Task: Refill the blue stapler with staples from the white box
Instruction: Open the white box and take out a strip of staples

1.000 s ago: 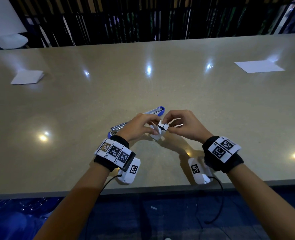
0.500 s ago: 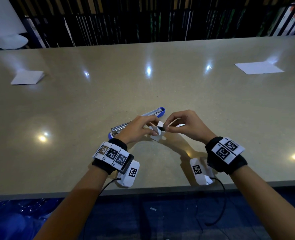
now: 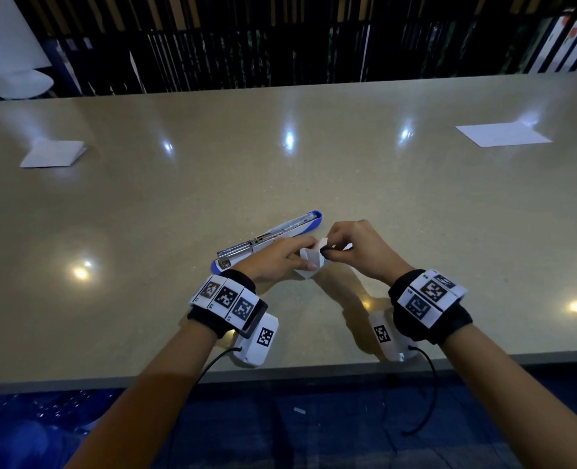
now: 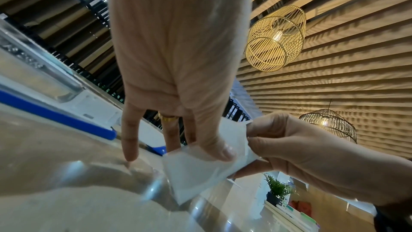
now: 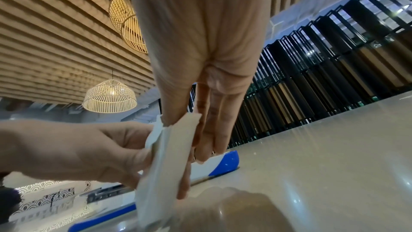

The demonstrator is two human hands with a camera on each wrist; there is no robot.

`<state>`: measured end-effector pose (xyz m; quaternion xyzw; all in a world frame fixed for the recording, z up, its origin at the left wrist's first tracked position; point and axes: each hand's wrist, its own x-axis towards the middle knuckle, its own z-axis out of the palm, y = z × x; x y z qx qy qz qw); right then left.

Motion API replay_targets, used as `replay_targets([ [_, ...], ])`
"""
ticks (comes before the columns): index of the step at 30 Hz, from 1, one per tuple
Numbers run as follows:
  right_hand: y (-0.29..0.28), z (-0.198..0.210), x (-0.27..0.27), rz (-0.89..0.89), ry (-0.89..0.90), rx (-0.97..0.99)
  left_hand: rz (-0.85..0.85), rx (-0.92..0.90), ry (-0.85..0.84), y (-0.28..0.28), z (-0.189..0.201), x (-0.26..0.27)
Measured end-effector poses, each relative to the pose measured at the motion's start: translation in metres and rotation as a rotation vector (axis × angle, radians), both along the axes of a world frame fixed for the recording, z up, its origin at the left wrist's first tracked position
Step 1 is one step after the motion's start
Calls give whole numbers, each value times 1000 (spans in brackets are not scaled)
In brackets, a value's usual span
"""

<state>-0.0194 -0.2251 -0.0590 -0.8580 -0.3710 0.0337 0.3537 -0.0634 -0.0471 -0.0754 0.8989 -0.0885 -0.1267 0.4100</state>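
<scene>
Both hands, left hand (image 3: pixel 276 260) and right hand (image 3: pixel 358 247), pinching white box (image 3: pixel 309 265) beside opened blue stapler (image 3: pixel 270 240).

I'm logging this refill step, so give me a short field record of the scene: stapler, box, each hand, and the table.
stapler: blue stapler lies opened flat on the table, behind the hands
box: white box held low over the table, flap open
left hand: left hand grips the box body
right hand: right hand pinches the box's flap end
staples: none visible
other: white papers far right, far left
</scene>
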Motion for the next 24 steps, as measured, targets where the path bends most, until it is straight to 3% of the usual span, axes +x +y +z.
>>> replay_targets([
  [4, -5, -4, 2, -50, 72, 9, -10, -17, 47, 6, 3, 2],
  [8, -11, -7, -2, -95, 613, 410, 85, -151, -78, 8, 27, 1],
  [13, -5, -1, -7, -79, 900, 576, 140, -100, -218, 3, 56, 10],
  [19, -2, 0, -4, -156, 1029, 694, 172, -66, -224, -1, 65, 15],
  [24, 4, 2, -8, -112, 1158, 761, 267, -73, -232, -4, 68, 16],
])
